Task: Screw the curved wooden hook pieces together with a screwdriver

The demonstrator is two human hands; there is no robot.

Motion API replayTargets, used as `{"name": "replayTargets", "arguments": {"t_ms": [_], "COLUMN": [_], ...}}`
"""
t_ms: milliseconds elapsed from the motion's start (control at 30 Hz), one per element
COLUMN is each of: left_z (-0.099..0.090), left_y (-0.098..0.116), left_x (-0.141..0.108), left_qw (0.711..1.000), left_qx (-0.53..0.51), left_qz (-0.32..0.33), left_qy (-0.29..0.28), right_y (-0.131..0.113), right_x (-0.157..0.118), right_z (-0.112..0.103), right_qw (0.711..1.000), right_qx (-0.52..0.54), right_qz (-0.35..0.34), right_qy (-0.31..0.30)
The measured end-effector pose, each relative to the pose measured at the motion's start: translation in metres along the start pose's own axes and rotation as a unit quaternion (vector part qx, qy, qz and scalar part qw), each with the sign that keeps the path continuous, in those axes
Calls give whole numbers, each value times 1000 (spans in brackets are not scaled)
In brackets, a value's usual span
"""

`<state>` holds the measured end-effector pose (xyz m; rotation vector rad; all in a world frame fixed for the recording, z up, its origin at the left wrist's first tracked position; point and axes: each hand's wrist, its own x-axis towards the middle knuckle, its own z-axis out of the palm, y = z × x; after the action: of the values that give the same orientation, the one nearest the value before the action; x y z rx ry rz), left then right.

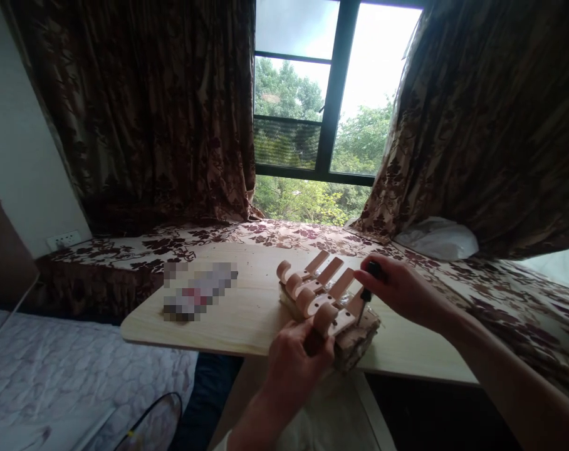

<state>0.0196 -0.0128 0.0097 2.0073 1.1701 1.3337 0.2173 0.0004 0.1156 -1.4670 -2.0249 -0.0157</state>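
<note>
My right hand is closed round the black handle of a screwdriver. The screwdriver points down, its tip at the right end of the nearest pale wooden hook piece. At the curled left end of that piece, my left hand has its fingers closed on the wood. Several similar hook pieces stand in a row behind it, each with a curl on the left and a flat raised strip on the right. Dark holes or screw heads show along them. Beneath lies a rough brown block, partly hidden.
The pale wooden table has a rounded left corner, and a blurred-out object lies on it. Behind is a floral-covered ledge under a window, with a white plastic bag. A quilted bed is at lower left.
</note>
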Motion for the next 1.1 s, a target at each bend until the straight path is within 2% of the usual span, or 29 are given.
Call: {"name": "replayTargets", "arguments": {"t_ms": [100,233,467,633,767,833,900,1000,1100], "left_z": [-11,-20,-23,-25,-32,-33,-31,-23,-17], "left_y": [-5,-6,-8,-15,-17,-16,-16,-15,-15], "left_x": [3,4,9,9,-7,-17,-25,-30,-28], "left_qw": [998,992,988,988,990,991,990,966,940], "left_qx": [-46,-89,-129,-134,-81,-42,43,184,278], "left_qz": [-43,-82,-81,-77,-70,-42,54,166,194], "left_qy": [-13,-19,-12,26,88,117,122,73,30], "right_y": [-19,-37,-36,-36,-39,-40,-41,-42,-42], "right_x": [-1,1,11,19,24,26,26,27,29], "right_z": [-7,-1,18,24,27,28,28,29,30], "right_qw": [999,995,995,995,995,995,996,996,996], "right_qx": [22,53,64,63,66,64,63,61,57], "right_qz": [-24,-61,-67,-63,-62,-61,-58,-55,-57], "right_qy": [38,50,40,35,35,38,40,40,36]}}
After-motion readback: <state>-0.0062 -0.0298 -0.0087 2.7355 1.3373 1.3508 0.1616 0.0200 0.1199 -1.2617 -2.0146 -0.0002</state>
